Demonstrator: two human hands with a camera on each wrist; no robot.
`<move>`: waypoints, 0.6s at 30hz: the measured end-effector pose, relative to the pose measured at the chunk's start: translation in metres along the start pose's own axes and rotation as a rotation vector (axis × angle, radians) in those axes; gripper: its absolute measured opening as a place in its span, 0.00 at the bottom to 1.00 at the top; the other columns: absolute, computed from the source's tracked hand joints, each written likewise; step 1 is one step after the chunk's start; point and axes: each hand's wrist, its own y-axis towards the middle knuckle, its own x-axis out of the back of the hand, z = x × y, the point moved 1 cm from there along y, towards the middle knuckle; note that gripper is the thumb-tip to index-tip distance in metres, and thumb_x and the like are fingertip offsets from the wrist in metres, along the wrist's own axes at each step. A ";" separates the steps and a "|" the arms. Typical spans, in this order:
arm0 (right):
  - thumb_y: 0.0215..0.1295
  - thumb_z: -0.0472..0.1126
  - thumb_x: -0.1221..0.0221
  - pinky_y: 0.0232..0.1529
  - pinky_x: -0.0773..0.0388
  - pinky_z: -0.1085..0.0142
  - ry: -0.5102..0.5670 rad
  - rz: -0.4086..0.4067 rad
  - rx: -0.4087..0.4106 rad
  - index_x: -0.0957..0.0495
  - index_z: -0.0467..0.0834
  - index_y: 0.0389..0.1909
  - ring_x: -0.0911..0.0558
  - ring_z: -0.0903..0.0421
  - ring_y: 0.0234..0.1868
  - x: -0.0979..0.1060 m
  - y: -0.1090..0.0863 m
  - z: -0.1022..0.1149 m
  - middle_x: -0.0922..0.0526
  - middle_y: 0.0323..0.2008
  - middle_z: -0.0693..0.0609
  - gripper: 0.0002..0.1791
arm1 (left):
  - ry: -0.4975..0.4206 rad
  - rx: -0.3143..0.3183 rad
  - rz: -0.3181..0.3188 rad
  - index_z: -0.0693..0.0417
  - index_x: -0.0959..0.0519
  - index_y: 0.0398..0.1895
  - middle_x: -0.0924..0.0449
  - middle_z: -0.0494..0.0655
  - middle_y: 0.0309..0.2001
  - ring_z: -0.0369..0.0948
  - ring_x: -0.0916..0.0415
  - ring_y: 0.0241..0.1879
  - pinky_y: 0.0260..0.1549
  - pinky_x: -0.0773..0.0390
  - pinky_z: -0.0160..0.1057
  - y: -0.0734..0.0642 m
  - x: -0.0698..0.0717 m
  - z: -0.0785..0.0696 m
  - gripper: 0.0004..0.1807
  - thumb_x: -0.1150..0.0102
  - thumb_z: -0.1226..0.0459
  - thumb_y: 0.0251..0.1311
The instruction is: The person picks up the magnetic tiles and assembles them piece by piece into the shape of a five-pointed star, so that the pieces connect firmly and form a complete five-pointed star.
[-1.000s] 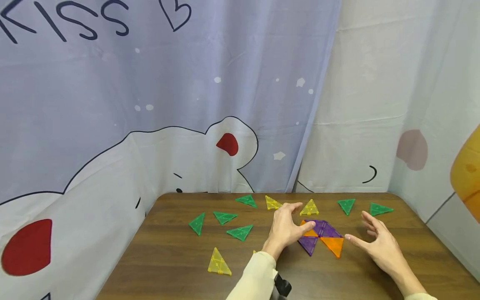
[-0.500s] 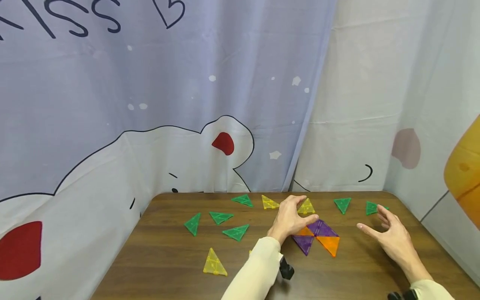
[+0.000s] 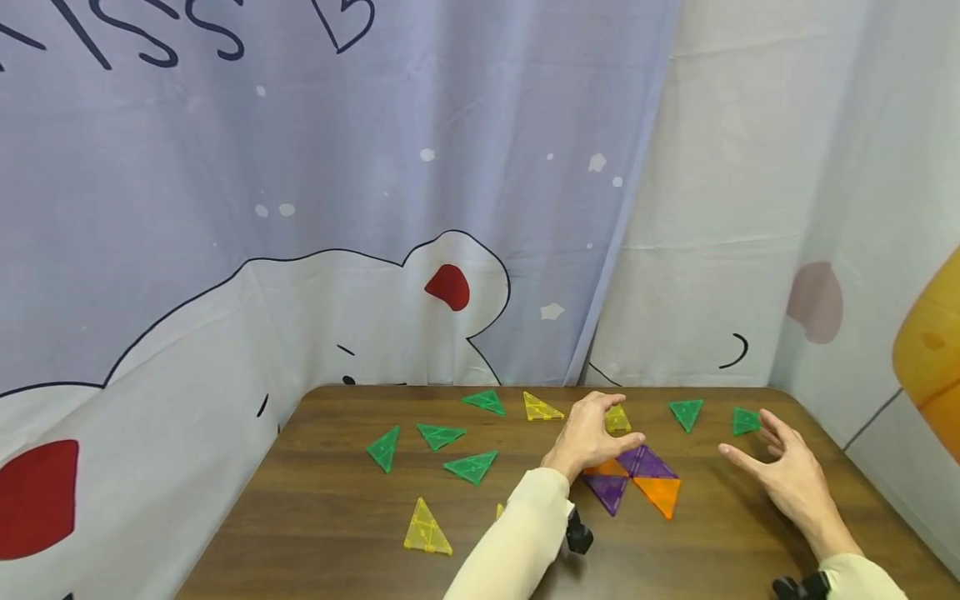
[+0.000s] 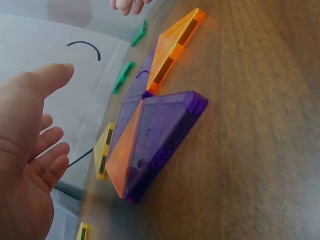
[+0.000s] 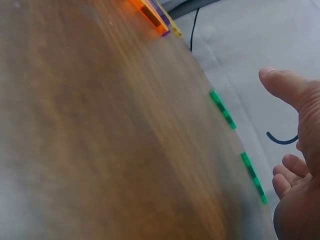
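Purple and orange translucent triangle tiles lie point to point in a fan on the table; among them are an orange tile (image 3: 660, 493) and a purple tile (image 3: 607, 492). My left hand (image 3: 588, 437) hovers over the fan's left side, fingers spread and holding nothing, and hides part of it. In the left wrist view, the near purple tile (image 4: 165, 135) lies flat beside an orange one, clear of the hand. My right hand (image 3: 787, 479) is raised to the right of the fan, thumb and fingers apart, nothing between them. Nearest to it is a green tile (image 3: 745, 421), partly covered by its fingers.
Several green triangle tiles (image 3: 471, 467) are scattered left of the fan, and another green tile (image 3: 686, 413) lies at the back right. Yellow tiles lie at the back and front left, one yellow tile (image 3: 427, 529) nearest. Curtains (image 3: 375, 317) hang behind the wooden table (image 3: 315, 517).
My right hand has drawn away from the fan to the right. My left hand has shifted slightly right over the tiles. The camera view has turned a little; the tiles look unmoved.
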 end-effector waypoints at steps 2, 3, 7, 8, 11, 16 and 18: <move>0.76 0.63 0.30 0.62 0.31 0.20 0.005 -0.006 0.001 0.60 0.39 0.92 0.36 0.15 0.73 -0.001 0.001 -0.002 0.47 0.83 0.20 0.63 | 0.012 -0.006 0.006 0.46 0.20 0.77 0.17 0.42 0.70 0.39 0.22 0.70 0.69 0.23 0.34 0.002 -0.002 -0.001 0.38 0.22 0.44 0.67; 0.76 0.63 0.30 0.63 0.31 0.20 0.009 -0.012 0.002 0.59 0.39 0.92 0.36 0.15 0.73 -0.002 0.002 -0.004 0.47 0.83 0.20 0.63 | 0.014 -0.007 0.009 0.45 0.20 0.77 0.18 0.42 0.70 0.39 0.22 0.70 0.69 0.23 0.34 0.002 -0.003 -0.001 0.38 0.22 0.44 0.66; 0.75 0.61 0.29 0.62 0.31 0.21 0.014 -0.039 0.013 0.57 0.37 0.91 0.34 0.15 0.72 -0.003 0.004 -0.008 0.45 0.82 0.20 0.62 | 0.013 -0.005 0.030 0.44 0.20 0.77 0.20 0.40 0.72 0.39 0.24 0.73 0.71 0.24 0.34 0.005 -0.007 -0.004 0.39 0.21 0.44 0.66; 0.75 0.60 0.29 0.62 0.31 0.21 0.012 -0.045 0.016 0.56 0.37 0.91 0.34 0.15 0.72 -0.002 0.005 -0.009 0.45 0.82 0.19 0.62 | 0.010 -0.003 0.041 0.44 0.21 0.78 0.20 0.40 0.73 0.39 0.24 0.74 0.71 0.25 0.34 0.006 -0.008 -0.004 0.39 0.22 0.44 0.66; 0.75 0.60 0.28 0.63 0.32 0.20 0.005 -0.052 0.027 0.55 0.36 0.91 0.34 0.14 0.71 0.000 0.008 -0.012 0.44 0.81 0.19 0.62 | 0.018 -0.014 0.061 0.44 0.22 0.79 0.22 0.39 0.75 0.39 0.26 0.75 0.72 0.26 0.34 0.009 -0.012 -0.007 0.40 0.22 0.43 0.66; 0.75 0.61 0.29 0.64 0.33 0.20 -0.009 -0.043 0.028 0.56 0.36 0.91 0.35 0.14 0.72 0.003 0.016 -0.014 0.46 0.82 0.19 0.62 | 0.060 -0.062 0.077 0.44 0.23 0.80 0.21 0.38 0.74 0.37 0.25 0.73 0.71 0.26 0.32 0.017 -0.021 -0.013 0.42 0.22 0.42 0.66; 0.75 0.61 0.29 0.63 0.33 0.20 -0.022 -0.036 0.026 0.56 0.36 0.91 0.35 0.14 0.72 0.005 0.019 -0.016 0.46 0.82 0.19 0.62 | 0.077 -0.084 0.080 0.45 0.23 0.80 0.21 0.38 0.74 0.37 0.24 0.73 0.71 0.26 0.31 0.021 -0.025 -0.015 0.42 0.23 0.42 0.67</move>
